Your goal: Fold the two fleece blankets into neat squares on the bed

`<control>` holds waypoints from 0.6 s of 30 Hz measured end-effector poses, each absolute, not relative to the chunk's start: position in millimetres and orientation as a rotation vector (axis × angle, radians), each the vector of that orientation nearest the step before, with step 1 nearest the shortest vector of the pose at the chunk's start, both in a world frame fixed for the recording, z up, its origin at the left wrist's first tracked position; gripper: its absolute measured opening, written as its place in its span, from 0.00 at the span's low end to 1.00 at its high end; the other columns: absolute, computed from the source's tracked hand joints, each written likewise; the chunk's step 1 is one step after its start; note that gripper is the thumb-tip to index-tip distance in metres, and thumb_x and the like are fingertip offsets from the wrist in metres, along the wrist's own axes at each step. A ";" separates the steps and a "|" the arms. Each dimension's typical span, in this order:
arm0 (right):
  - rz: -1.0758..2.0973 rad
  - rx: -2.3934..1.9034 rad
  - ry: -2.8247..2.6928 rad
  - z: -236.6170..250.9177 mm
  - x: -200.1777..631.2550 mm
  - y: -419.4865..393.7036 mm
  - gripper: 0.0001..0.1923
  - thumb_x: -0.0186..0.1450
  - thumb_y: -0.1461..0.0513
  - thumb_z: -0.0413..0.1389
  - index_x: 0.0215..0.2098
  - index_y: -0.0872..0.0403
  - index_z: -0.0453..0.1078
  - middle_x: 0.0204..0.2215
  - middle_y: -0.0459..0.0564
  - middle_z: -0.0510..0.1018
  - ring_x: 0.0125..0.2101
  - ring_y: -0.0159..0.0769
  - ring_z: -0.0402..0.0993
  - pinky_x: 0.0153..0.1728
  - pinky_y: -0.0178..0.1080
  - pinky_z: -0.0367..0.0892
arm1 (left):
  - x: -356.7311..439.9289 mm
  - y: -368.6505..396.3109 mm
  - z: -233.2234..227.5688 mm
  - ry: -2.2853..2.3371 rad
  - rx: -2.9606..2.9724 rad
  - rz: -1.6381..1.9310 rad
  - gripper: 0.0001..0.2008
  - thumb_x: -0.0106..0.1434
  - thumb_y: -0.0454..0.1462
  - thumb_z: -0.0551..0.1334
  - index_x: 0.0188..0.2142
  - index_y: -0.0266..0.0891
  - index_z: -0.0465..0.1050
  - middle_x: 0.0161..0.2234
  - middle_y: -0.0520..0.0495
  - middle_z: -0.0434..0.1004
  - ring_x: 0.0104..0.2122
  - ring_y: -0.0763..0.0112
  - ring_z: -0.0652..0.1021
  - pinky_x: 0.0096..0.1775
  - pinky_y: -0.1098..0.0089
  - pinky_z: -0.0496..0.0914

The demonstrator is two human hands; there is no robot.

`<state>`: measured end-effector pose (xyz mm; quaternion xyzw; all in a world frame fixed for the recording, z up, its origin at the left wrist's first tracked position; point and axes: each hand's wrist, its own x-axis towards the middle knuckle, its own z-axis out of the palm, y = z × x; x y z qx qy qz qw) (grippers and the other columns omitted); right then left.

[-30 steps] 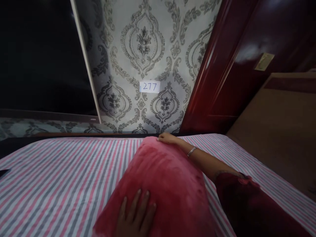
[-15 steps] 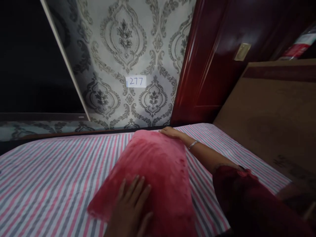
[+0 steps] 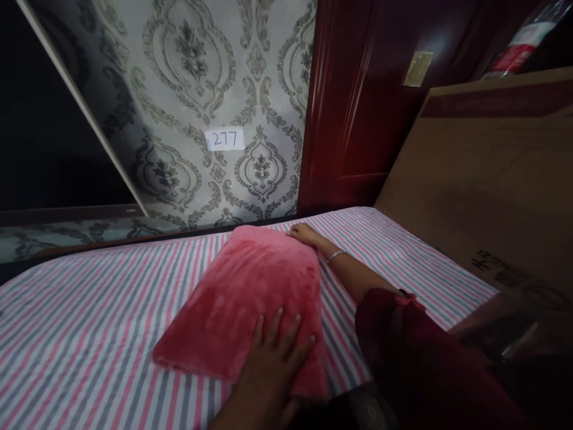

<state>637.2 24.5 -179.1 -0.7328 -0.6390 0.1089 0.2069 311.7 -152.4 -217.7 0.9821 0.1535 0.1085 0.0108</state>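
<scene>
A pink plush pillow [image 3: 244, 295] lies flat on a bed covered with a pink, grey and white striped sheet [image 3: 89, 334]. My left hand [image 3: 275, 352] rests palm down on the pillow's near edge, fingers spread. My right hand [image 3: 304, 233] lies on the pillow's far right corner, fingers curled over the edge; a thin bangle circles that wrist and a dark red sleeve covers the arm.
Patterned grey wallpaper [image 3: 201, 89] with a paper label reading 277 [image 3: 225, 139] stands behind the bed. A dark red wooden door [image 3: 358, 101] is at the right, with a brown cardboard board [image 3: 483, 179] leaning beside the bed. A dark panel [image 3: 40, 131] fills the left.
The pillow has gone from raised and tilted to lying flat on the sheet. My view has shifted to the right, and my left hand has slid toward the pillow's near right edge.
</scene>
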 end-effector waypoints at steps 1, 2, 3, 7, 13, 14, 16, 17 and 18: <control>0.296 -2.045 -1.764 -179.6 640.4 20.0 0.13 0.68 0.57 0.54 0.32 0.56 0.76 0.33 0.50 0.80 0.33 0.34 0.70 0.30 0.32 0.55 | 311.5 -153.0 -213.5 0.494 3.056 0.323 0.50 0.53 0.42 0.67 0.71 0.56 0.43 0.72 0.48 0.43 0.69 0.39 0.49 0.61 0.32 0.52; 0.286 -2.050 -1.749 -180.2 644.1 14.5 0.13 0.68 0.57 0.54 0.34 0.56 0.77 0.34 0.51 0.81 0.34 0.34 0.71 0.31 0.33 0.56 | 311.7 -153.7 -209.8 0.507 3.048 0.309 0.50 0.53 0.41 0.67 0.71 0.57 0.43 0.72 0.48 0.43 0.69 0.40 0.48 0.61 0.32 0.51; 0.277 -2.056 -1.733 -181.1 647.9 8.4 0.13 0.68 0.56 0.54 0.35 0.56 0.77 0.35 0.51 0.81 0.35 0.35 0.71 0.32 0.33 0.56 | 312.1 -154.3 -207.0 0.515 3.041 0.297 0.50 0.54 0.41 0.67 0.71 0.57 0.43 0.72 0.48 0.42 0.69 0.40 0.48 0.61 0.32 0.51; 0.253 -2.086 -1.654 -189.6 658.3 -11.1 0.12 0.68 0.56 0.54 0.36 0.55 0.77 0.37 0.51 0.81 0.37 0.36 0.72 0.33 0.32 0.57 | 314.6 -156.6 -203.2 0.523 3.033 0.274 0.49 0.54 0.41 0.67 0.70 0.57 0.44 0.72 0.47 0.44 0.69 0.39 0.48 0.61 0.31 0.51; 0.266 -2.091 -1.498 -207.3 650.7 -3.9 0.11 0.69 0.59 0.53 0.36 0.56 0.76 0.38 0.53 0.81 0.37 0.36 0.72 0.34 0.33 0.58 | 321.6 -159.4 -204.0 0.577 3.080 0.283 0.47 0.54 0.44 0.69 0.70 0.55 0.49 0.71 0.44 0.50 0.69 0.37 0.49 0.61 0.32 0.50; 0.273 -2.085 -1.468 -209.0 649.1 -2.2 0.11 0.69 0.59 0.53 0.36 0.55 0.76 0.38 0.53 0.81 0.38 0.36 0.72 0.34 0.33 0.58 | 322.1 -159.3 -204.1 0.584 3.095 0.292 0.47 0.54 0.44 0.69 0.70 0.54 0.49 0.71 0.43 0.50 0.68 0.37 0.50 0.61 0.33 0.50; 0.298 -2.069 -1.410 -210.7 647.8 -2.0 0.11 0.69 0.59 0.53 0.37 0.55 0.76 0.39 0.53 0.80 0.38 0.36 0.71 0.34 0.33 0.58 | 321.5 -159.2 -204.2 0.574 3.137 0.343 0.47 0.55 0.44 0.69 0.70 0.53 0.50 0.71 0.43 0.50 0.68 0.38 0.50 0.61 0.34 0.50; 0.318 -2.059 -1.384 -210.8 648.1 -3.9 0.12 0.69 0.59 0.52 0.37 0.55 0.75 0.38 0.54 0.80 0.38 0.36 0.71 0.33 0.33 0.58 | 320.2 -159.8 -204.4 0.555 3.162 0.390 0.46 0.56 0.45 0.69 0.70 0.52 0.49 0.71 0.42 0.50 0.68 0.38 0.50 0.62 0.35 0.50; 0.345 -2.046 -1.363 -210.6 649.1 -7.0 0.13 0.69 0.58 0.51 0.36 0.56 0.75 0.38 0.54 0.80 0.37 0.36 0.71 0.33 0.34 0.58 | 318.6 -161.0 -204.8 0.531 3.186 0.448 0.46 0.57 0.45 0.68 0.70 0.50 0.49 0.71 0.42 0.50 0.68 0.39 0.51 0.62 0.37 0.49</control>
